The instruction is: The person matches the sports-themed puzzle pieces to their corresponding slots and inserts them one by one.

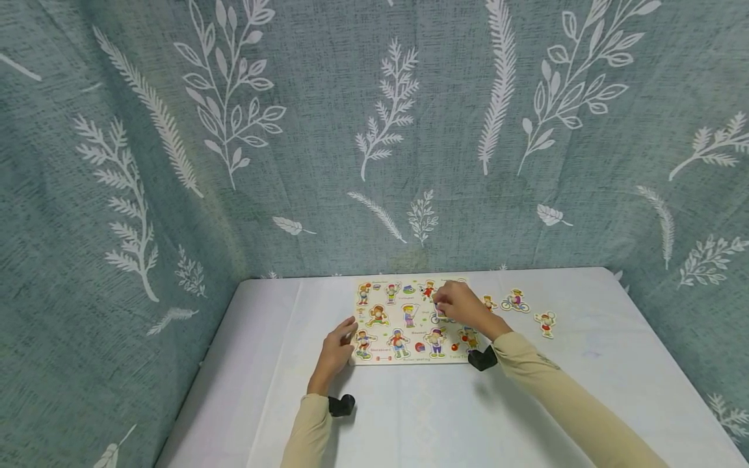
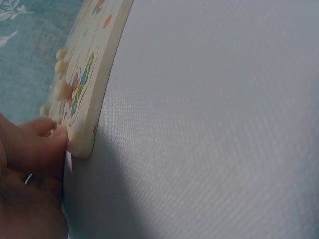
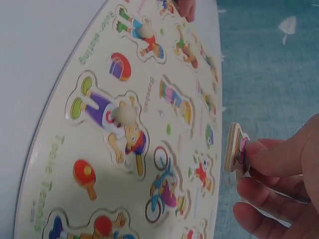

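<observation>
puzzle piece of flat, colour-printed wood (image 3: 234, 149) sits pinched in the right hand's grip (image 1: 466, 307) over a cream rectangular wooden board (image 1: 383, 337), as the relaxed left hand (image 1: 335, 354) touches the board's left edge.

We rest our left hand (image 1: 336, 349) at the board's (image 1: 394, 315) left edge, fingers (image 1: 345, 328) loosely bent — our right hand (image 1: 463, 307), thumb (image 3: 281, 158) pinching, hovers towards its far right corner — both sleeved forearms (image 1: 556, 387) slanting inward.
</observation>
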Demonstrator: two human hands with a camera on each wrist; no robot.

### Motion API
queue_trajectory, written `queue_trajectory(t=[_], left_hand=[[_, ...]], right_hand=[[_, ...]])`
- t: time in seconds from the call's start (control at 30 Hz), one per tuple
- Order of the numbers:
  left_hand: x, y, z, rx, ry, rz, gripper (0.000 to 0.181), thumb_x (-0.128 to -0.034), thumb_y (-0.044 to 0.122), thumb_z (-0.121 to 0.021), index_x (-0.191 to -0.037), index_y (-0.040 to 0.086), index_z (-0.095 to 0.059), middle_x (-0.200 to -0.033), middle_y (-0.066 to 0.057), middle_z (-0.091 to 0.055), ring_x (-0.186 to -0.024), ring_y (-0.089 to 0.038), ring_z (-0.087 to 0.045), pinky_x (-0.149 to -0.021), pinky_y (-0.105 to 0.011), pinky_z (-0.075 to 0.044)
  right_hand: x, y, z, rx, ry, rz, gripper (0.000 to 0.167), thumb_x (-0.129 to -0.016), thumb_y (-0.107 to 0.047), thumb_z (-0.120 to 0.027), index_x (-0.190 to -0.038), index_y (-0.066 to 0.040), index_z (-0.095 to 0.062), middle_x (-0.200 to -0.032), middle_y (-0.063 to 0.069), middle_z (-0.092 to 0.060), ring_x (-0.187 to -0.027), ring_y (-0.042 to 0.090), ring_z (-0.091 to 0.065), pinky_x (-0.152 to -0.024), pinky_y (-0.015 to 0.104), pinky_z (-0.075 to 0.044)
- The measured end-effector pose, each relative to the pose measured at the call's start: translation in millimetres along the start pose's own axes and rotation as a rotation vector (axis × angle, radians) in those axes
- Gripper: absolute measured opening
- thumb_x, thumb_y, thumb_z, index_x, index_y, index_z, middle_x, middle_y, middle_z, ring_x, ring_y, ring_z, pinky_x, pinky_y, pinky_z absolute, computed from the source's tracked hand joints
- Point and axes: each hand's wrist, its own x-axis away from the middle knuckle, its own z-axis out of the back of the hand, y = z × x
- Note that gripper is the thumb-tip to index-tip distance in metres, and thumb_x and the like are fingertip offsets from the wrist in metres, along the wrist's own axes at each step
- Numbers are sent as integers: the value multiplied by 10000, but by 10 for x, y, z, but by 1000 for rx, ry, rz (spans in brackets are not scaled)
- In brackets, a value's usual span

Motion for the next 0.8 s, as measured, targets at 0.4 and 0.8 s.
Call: queue_trajectory(t=[0.4, 0.8], left_hand=[[13, 17, -3, 16, 3, -1, 590, -745, -213, -475, -1311, -53, -519, -1463, -106, -402, -1371, -309, -300, -1045, -449, -340], [22, 15, -7, 18, 6, 6, 578, -753, -210, -488, -1306, -48, -528, -1462, -100, -405, -1369, -316, -300, -1038, -455, -350]], right_hand=[[-158, -62, -171, -71, -25, -12, 127, -848, 19, -630, -946, 37, -708, -862, 85, -633, -737, 176, -600, -647, 324, -500], [-258, -84, -329, -138, -54, -45, 132, -854, 37, -616, -956, 51, -699, -880, 92, -603, -774, 200, -592, -659, 312, -501]])
